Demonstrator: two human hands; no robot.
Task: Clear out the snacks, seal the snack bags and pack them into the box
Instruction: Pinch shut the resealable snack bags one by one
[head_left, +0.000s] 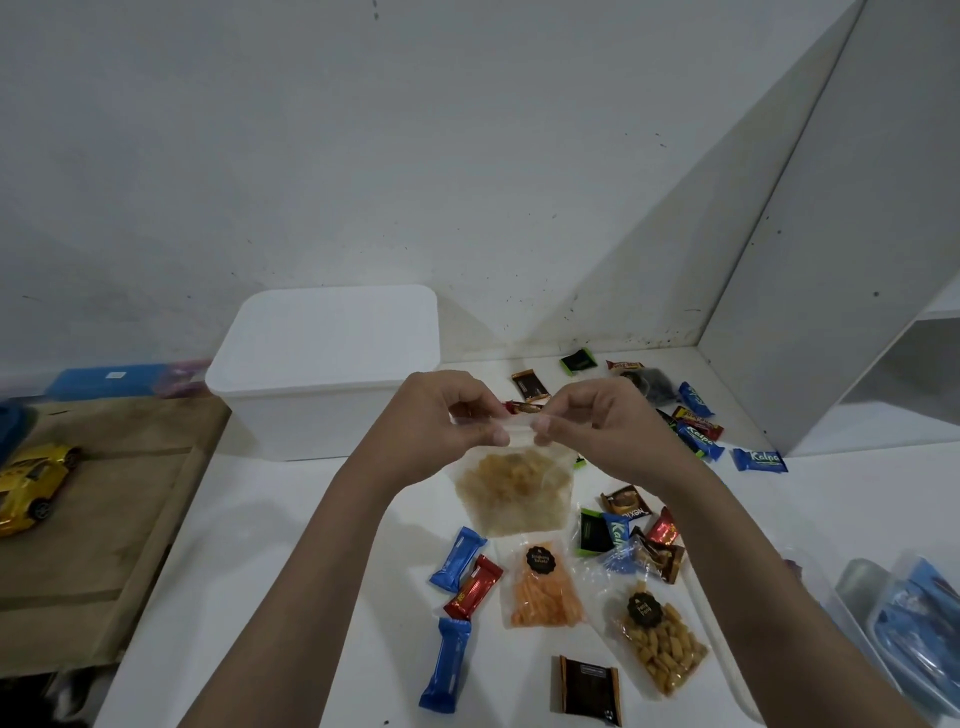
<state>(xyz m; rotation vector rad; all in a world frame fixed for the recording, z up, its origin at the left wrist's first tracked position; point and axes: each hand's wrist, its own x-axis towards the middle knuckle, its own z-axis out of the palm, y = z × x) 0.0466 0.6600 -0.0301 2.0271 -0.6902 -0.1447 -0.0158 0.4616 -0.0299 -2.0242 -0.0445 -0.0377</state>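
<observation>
Both grips pinch snack bag (514, 491) top; wrapper (759, 460) reads "Kalpa".

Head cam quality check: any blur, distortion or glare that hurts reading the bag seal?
Head view: wide-angle bend curves the shelf edges; lighting flat and soft, no hard glare; left hand and right hand pinching the clear snack bag look slightly soft, the zip strip pale and low-contrast; frame edges smeared.

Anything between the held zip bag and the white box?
Yes: the white box has its lid on, so the opening is covered. Both hands, left and right, pinch the top strip of the clear zip bag just in front of it; nothing else visible lies between.
</observation>
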